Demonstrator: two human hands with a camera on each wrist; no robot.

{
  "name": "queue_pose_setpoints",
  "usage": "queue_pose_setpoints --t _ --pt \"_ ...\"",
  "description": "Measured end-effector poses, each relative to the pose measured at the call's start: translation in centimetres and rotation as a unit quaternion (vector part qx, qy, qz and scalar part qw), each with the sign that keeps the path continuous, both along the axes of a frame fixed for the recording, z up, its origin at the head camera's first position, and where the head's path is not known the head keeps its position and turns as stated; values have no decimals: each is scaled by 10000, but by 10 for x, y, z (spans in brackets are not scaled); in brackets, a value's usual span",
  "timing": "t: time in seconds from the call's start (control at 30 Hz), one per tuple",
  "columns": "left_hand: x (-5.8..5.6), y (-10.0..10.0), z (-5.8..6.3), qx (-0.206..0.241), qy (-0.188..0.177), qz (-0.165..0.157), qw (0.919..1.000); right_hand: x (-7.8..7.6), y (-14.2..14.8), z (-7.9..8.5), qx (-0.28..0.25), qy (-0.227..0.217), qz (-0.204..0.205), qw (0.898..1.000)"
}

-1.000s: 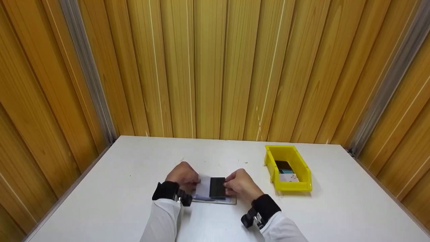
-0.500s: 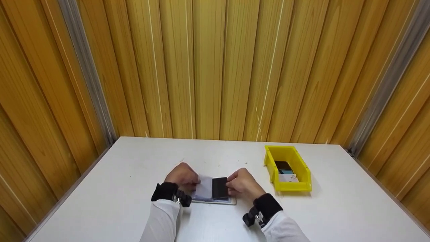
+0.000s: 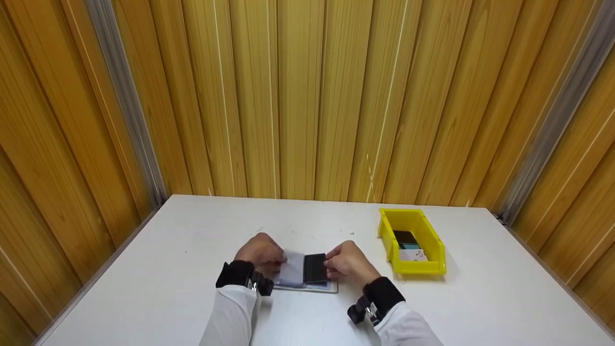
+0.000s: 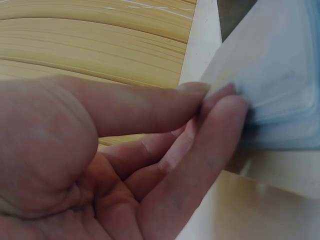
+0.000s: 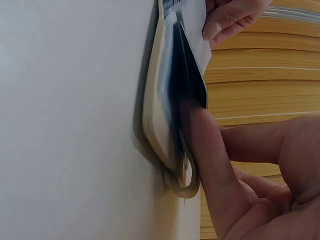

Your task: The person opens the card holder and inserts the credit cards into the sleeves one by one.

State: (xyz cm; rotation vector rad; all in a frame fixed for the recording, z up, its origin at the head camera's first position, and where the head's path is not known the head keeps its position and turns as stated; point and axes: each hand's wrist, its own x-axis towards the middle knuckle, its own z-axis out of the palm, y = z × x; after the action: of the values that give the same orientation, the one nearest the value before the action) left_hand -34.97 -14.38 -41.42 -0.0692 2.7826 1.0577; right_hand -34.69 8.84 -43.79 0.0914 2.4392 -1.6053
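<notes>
A card holder lies spread on the white table between both hands, its translucent plastic sleeves turned up. My left hand pinches the outer edge of the sleeves between thumb and fingers, as the left wrist view shows close up. On the right, a black card stands tilted over the holder, its left edge against the sleeves. My right hand pinches this card's right edge. The right wrist view shows the holder's pale cover side-on, with a curved strap at its near end under the fingers.
A yellow bin stands to the right with several cards inside. Wood-patterned panels rise behind the table. Both wrists carry black straps with small cameras.
The black card has shifted slightly right with my right hand and leans more, baring more of the sleeve beside it. My left hand stays nearly in place.
</notes>
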Motion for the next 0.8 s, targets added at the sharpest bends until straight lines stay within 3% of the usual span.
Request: queue_pose_setpoints --t 0.13,0.37,0.63,0.8 --pt "-1 0 -1 137 -154 42 9998 0 2 -1 -114 -52 74 9999" --pt "0 0 -1 35 20 -42 10000 1 1 -4 -385 -65 163 9991" --pt "-1 -1 -1 90 -32 -69 9999 0 5 1 42 -30 114 9999" --pt "-2 -3 -1 90 -180 -52 9998 -1 5 -2 -128 -31 226 9997"
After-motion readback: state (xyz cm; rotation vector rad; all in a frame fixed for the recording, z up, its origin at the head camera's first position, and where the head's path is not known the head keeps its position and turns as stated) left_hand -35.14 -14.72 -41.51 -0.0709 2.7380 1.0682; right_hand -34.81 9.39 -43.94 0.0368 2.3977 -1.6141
